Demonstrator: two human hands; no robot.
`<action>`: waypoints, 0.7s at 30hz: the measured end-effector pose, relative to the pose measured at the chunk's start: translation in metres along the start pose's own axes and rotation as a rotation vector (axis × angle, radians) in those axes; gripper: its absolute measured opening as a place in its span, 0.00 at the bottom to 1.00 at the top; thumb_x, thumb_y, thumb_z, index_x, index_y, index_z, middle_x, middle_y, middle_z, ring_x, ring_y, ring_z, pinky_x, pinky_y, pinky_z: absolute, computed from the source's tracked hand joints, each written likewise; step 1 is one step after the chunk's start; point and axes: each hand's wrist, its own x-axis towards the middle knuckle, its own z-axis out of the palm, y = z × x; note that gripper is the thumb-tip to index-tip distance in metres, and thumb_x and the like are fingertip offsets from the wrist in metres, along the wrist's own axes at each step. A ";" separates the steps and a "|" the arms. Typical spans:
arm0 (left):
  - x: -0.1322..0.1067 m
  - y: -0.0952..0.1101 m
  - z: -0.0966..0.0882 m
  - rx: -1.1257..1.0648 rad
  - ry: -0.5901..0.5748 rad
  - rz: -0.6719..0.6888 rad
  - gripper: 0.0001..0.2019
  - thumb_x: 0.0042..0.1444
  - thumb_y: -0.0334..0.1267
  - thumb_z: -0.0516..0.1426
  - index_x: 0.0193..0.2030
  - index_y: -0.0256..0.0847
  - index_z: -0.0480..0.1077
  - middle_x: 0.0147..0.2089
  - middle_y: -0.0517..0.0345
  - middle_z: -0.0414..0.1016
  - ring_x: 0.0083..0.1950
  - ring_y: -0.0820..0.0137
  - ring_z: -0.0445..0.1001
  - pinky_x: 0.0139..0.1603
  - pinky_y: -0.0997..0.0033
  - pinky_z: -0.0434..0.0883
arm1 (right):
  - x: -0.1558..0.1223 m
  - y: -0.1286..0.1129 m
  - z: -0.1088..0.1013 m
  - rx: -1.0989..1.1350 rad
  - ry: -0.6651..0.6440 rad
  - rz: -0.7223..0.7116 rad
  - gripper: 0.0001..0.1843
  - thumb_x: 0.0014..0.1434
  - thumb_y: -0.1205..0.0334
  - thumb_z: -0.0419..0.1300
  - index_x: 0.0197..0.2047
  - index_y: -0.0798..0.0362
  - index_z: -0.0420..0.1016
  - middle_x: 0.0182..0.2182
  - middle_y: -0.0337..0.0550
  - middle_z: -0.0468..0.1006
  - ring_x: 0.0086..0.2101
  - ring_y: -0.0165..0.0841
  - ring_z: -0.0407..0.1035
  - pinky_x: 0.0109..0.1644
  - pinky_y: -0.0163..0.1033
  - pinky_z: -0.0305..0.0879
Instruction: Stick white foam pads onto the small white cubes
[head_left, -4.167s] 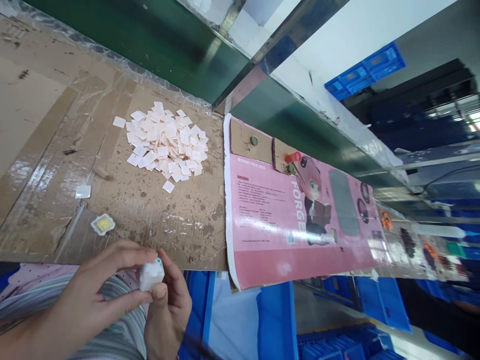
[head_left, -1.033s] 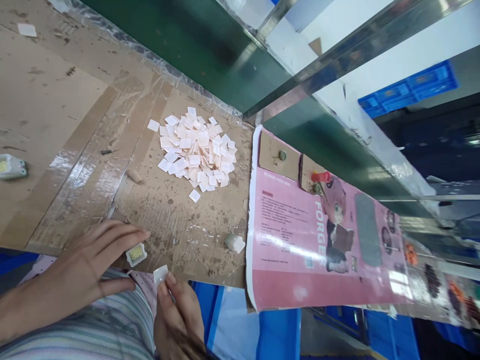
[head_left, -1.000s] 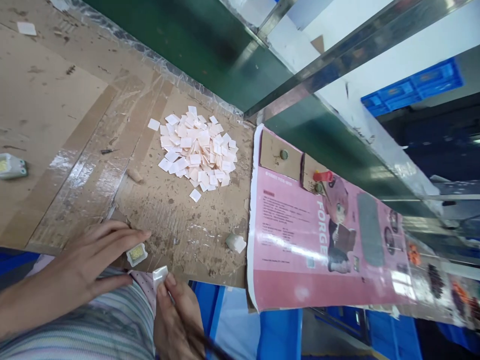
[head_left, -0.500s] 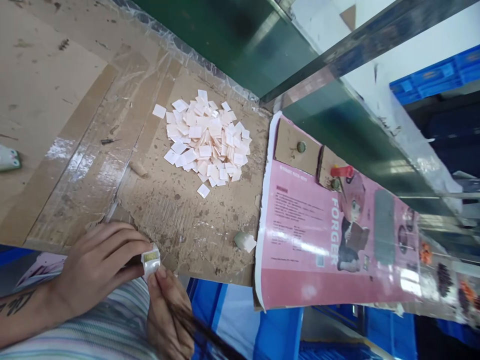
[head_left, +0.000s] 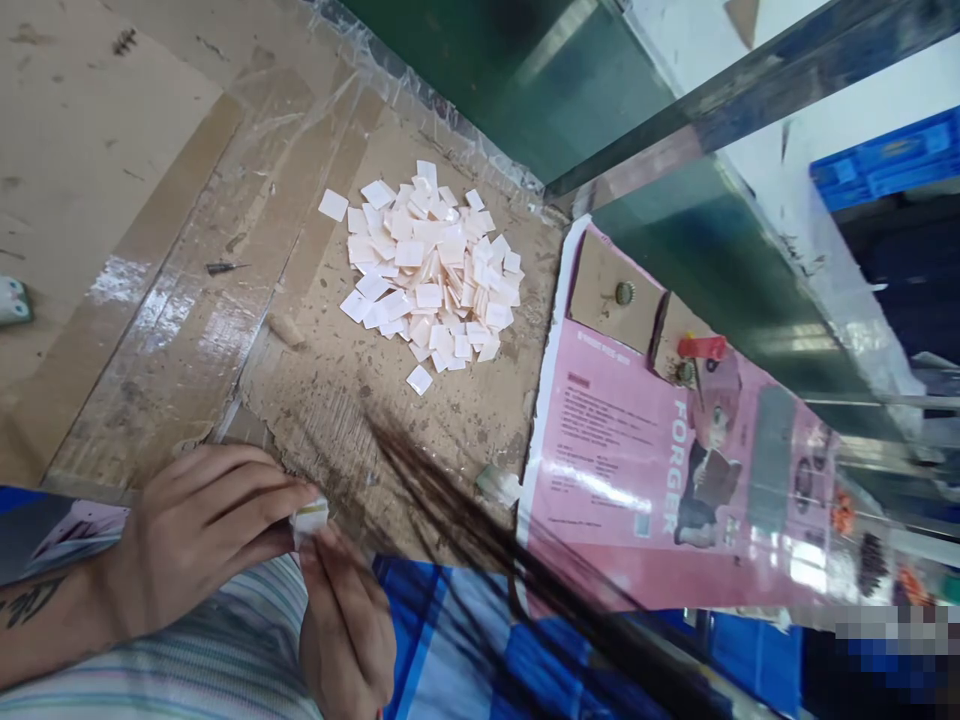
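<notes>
Between the fingertips of both hands is a small white square piece [head_left: 309, 520] with a yellowish strip; its exact kind is unclear. My left hand [head_left: 214, 545] grips its upper left side, fingers closed together. From the lower right, my right hand [head_left: 349, 620] pinches the same piece between thumb and finger. Both hands are low at the cardboard's near edge, over my striped shirt. Beyond them on the cardboard surface [head_left: 315, 400] lies a heap of thin pale pink-white square tiles [head_left: 442, 270], with a loose one at its near side.
A pink printed sheet [head_left: 600, 480] covers the surface to the right, with cardboard pieces [head_left: 611, 300] and a red object [head_left: 703, 347] on it. A pale shard [head_left: 499, 486] lies by its edge. Dark hair strands [head_left: 525, 570] cross the foreground. Blue crates [head_left: 420, 620] stand below.
The small white piece has tilted in my fingers, so less of its yellowish face shows. Hair has swung up across the view, and the camera has shifted slightly left.
</notes>
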 end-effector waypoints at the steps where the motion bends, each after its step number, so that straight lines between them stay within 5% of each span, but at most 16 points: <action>1: -0.001 0.000 0.001 -0.002 0.009 0.010 0.14 0.79 0.40 0.49 0.62 0.46 0.72 0.51 0.61 0.82 0.54 0.67 0.75 0.60 0.65 0.67 | 0.003 0.000 0.000 0.012 0.033 0.017 0.21 0.73 0.68 0.59 0.67 0.53 0.75 0.50 0.49 0.88 0.51 0.44 0.83 0.56 0.43 0.84; 4: -0.001 -0.001 0.002 -0.007 0.021 0.022 0.14 0.78 0.38 0.51 0.63 0.45 0.73 0.51 0.58 0.83 0.54 0.65 0.74 0.59 0.65 0.68 | 0.010 -0.003 -0.001 0.030 0.054 0.068 0.21 0.72 0.62 0.63 0.67 0.49 0.76 0.49 0.48 0.88 0.50 0.42 0.84 0.53 0.41 0.85; 8: 0.004 0.001 -0.003 0.034 0.029 0.040 0.12 0.76 0.35 0.54 0.61 0.43 0.74 0.49 0.58 0.82 0.52 0.65 0.73 0.57 0.65 0.67 | 0.021 -0.010 -0.006 -0.059 0.055 0.110 0.19 0.75 0.66 0.57 0.65 0.47 0.78 0.50 0.43 0.88 0.50 0.38 0.84 0.54 0.36 0.83; 21: 0.006 0.003 -0.009 0.031 -0.044 0.028 0.13 0.78 0.35 0.51 0.62 0.43 0.72 0.48 0.60 0.80 0.54 0.69 0.72 0.61 0.71 0.66 | 0.048 -0.015 -0.032 -0.257 -0.058 -0.024 0.23 0.74 0.74 0.49 0.67 0.61 0.74 0.54 0.49 0.86 0.54 0.38 0.82 0.61 0.35 0.79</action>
